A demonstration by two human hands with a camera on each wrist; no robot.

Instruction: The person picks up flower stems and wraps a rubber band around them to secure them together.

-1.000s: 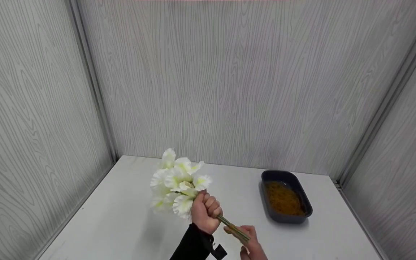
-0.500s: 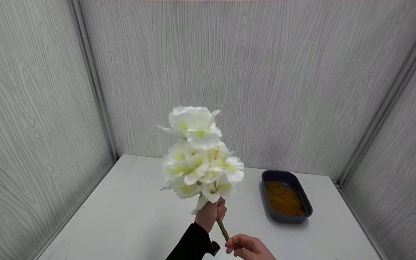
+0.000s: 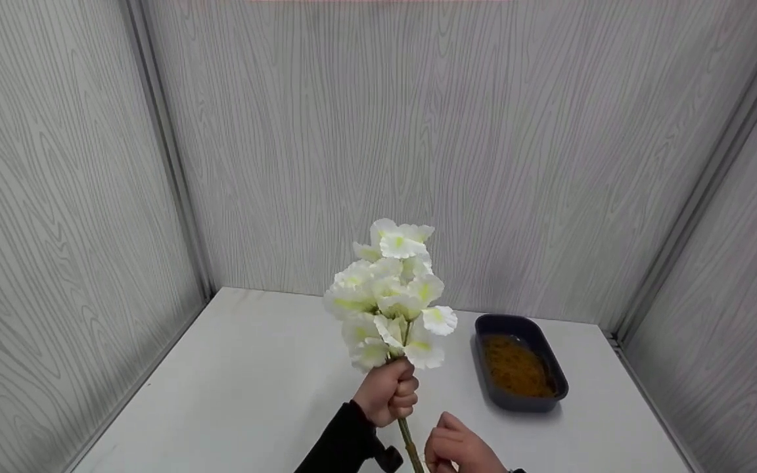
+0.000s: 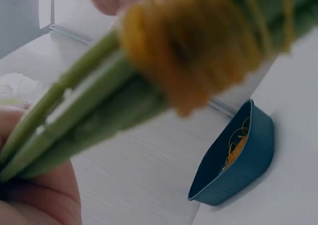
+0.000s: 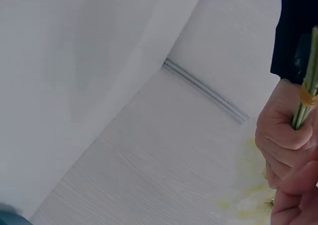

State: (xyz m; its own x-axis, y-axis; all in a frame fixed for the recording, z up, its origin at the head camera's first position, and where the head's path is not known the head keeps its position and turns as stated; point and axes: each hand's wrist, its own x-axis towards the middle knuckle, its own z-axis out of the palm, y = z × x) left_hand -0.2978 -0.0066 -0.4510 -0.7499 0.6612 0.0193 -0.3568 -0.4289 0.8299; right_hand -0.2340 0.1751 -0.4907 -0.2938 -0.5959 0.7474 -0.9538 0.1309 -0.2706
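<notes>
A bunch of white flowers [image 3: 391, 295] with yellow-green centres stands nearly upright above the table. My left hand [image 3: 388, 393] grips its green stems [image 3: 407, 439] just below the blooms. Lower down, orange rubber bands [image 4: 189, 41] wrap the stems thickly, with thin loops beside the main wrap. My right hand [image 3: 460, 448] is close to the right of the lower stems, fingers curled; whether they pinch anything is hidden. In the right wrist view, the fingers [image 5: 298, 185] of that hand show in front of the left hand.
On the right of the white table [image 3: 221, 394] stands a dark blue tub [image 3: 523, 402] containing many orange rubber bands [image 3: 516, 368]. Pale wood-grain panels [image 3: 378, 131] enclose the table at the back and both sides.
The flowers have swung from leaning left to nearly upright, then lowered slightly and shifted right with my left hand. My right hand has left the stem ends and its fingers have curled.
</notes>
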